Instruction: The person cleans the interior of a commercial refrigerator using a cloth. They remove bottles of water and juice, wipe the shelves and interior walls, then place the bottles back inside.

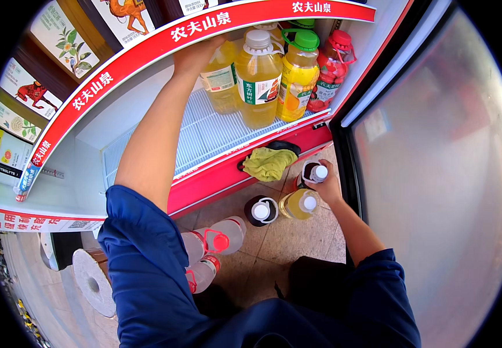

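My left hand reaches into a drinks refrigerator, beside a yellow tea bottle. Its fingers are hidden behind the red shelf strip, so its grip does not show. Right of it on the lower wire shelf stand another yellow tea bottle with a white cap, a yellow juice bottle with a green cap and a red juice bottle. Low at the right, my right hand grips a dark bottle by its white-capped top, close to the tiled floor.
A dark bottle and a pale yellow bottle stand on the tiles; large clear bottles are at their left. A green cloth hangs on the refrigerator's red sill. The glass door stands open at right. A wrap roll is lower left.
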`<move>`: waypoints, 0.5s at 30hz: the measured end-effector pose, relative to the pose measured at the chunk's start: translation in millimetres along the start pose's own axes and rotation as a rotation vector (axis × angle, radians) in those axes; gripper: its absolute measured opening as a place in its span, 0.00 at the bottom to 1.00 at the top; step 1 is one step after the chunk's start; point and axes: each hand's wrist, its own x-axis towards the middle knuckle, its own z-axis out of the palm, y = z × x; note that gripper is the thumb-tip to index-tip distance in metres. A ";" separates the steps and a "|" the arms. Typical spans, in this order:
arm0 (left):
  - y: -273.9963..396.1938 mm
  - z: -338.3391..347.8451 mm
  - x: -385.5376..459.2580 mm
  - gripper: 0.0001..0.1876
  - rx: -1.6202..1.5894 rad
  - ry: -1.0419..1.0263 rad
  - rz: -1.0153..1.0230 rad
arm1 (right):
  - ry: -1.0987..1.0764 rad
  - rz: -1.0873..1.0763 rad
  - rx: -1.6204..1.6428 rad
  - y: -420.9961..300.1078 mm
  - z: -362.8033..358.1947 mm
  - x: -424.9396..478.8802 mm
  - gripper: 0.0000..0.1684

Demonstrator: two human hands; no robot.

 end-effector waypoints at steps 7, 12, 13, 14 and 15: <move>-20.3 -38.5 -67.2 0.17 -0.190 0.422 -0.009 | -0.047 -0.413 -0.411 -149.0 -67.6 34.3 0.36; -12.1 -75.7 -109.3 0.13 -0.412 0.616 -0.184 | 0.461 -1.023 -0.063 -315.1 -26.1 91.9 0.29; -4.6 -82.6 -117.7 0.12 -0.434 0.620 -0.205 | 0.461 -0.989 -0.065 -327.7 -16.5 106.2 0.28; -1.1 -91.1 -126.6 0.11 -0.463 0.586 -0.202 | 0.461 -0.951 -0.065 -334.3 -8.4 119.0 0.28; 9.4 -99.3 -136.0 0.12 -0.472 0.590 -0.223 | 0.481 -0.910 -0.096 -332.7 -4.1 132.8 0.29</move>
